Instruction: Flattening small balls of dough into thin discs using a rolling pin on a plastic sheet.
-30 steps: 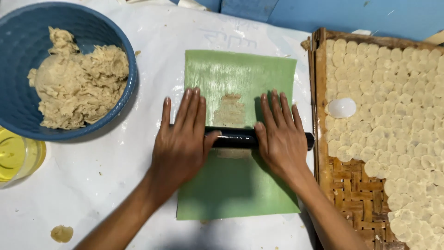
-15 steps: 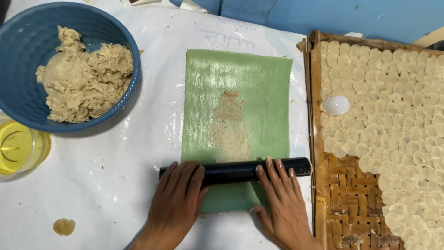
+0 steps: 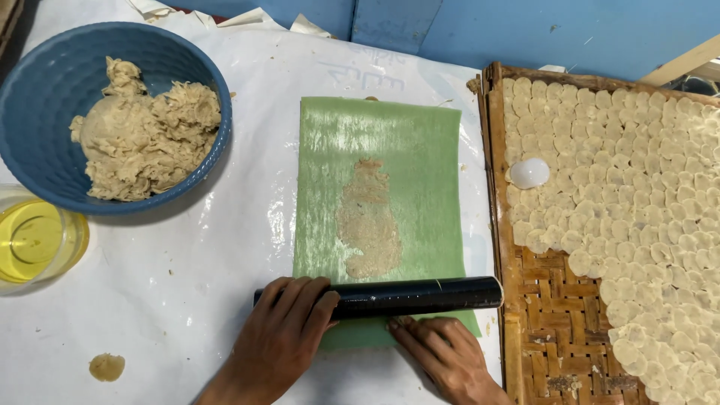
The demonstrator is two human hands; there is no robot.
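- Left hand [image 3: 281,337] lies flat over the near end of the black roller [image 3: 397,297], fingers [image 3: 300,294] stretched out and close together, draped across the top of the cylinder rather than curled around it.
- Right hand [image 3: 446,358] sits just below the roller, palm down on the bottom edge of the green sheet [image 3: 382,150], fingers [image 3: 416,330] spread open and long; the fingertips are right at the roller, though I cannot tell if they actually touch it.
- That roller is a smooth, glossy black tube, lying crosswise over the lower part of the sheet, its right end poking just past the sheet's edge.
- The green sheet is a thin, shiny rectangle, faintly streaked, flat on the white plastic table cover [image 3: 225,247].
- In the middle of the sheet, a pressed patch of dough [image 3: 367,221]: tan, grainy, spread thin into a long, uneven blob, just above the roller.
- Out to the right, a woven bamboo tray [image 3: 547,300], brown basket-weave, crowded with small pale dough discs [image 3: 637,187] overlapping like scales; the near left corner of the weave shows bare.
- One white, glossy round thing [image 3: 529,172] sits among the discs near the tray's left rim.
- Up left, a blue plastic bowl [image 3: 45,75], ribbed inside, holding a rough, shaggy lump of beige dough [image 3: 142,135].
- Below it at the edge, a clear cup of yellow oil [image 3: 34,240].
- Near the bottom left, a small brownish smear [image 3: 106,367] on the cover.
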